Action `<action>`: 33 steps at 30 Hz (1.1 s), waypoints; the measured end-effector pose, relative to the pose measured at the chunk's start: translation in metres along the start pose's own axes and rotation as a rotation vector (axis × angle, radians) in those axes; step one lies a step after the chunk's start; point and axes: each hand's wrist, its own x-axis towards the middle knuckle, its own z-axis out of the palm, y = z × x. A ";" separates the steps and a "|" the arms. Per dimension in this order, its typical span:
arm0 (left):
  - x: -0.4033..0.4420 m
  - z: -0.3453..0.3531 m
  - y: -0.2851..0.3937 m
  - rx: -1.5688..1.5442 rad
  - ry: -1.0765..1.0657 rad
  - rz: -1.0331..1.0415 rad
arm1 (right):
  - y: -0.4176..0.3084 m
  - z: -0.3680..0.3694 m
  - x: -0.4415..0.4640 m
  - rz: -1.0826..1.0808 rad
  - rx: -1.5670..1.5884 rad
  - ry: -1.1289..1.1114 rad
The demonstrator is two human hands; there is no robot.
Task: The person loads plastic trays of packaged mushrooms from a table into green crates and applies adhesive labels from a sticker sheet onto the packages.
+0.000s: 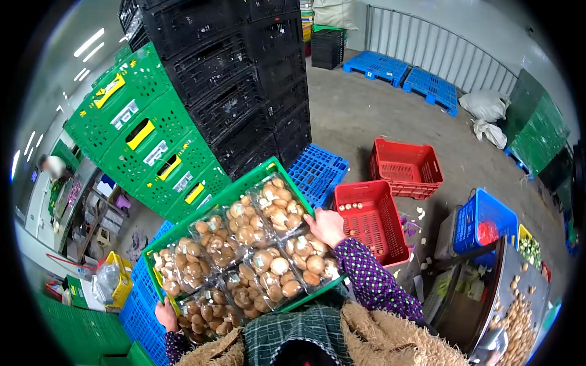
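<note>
I hold a green crate tilted in front of my body. In it lie several clear-wrapped packs of brown mushrooms, side by side. My right hand is closed on the crate's far right rim, with the fingers partly hidden behind it. On the near left end, my left hand grips the rim by the yellow handle. Just beyond the crate stands a stack of green crates, and beside it rises a tall stack of black crates.
Blue pallets lie under and around the stacks. On the floor to the right are red crates, one holding a few mushrooms, and a blue basket. A metal table carries loose mushrooms. Another person is far left.
</note>
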 end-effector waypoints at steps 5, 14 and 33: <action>-0.043 0.002 0.069 0.031 0.085 -0.042 | 0.036 -0.032 0.096 -0.114 0.077 -0.045; -0.101 -0.003 0.142 0.172 0.164 -0.246 | 0.056 -0.023 0.217 -0.288 0.138 -0.124; -0.096 0.053 0.195 0.133 0.045 -0.557 | -0.022 0.080 0.373 -0.532 0.085 -0.293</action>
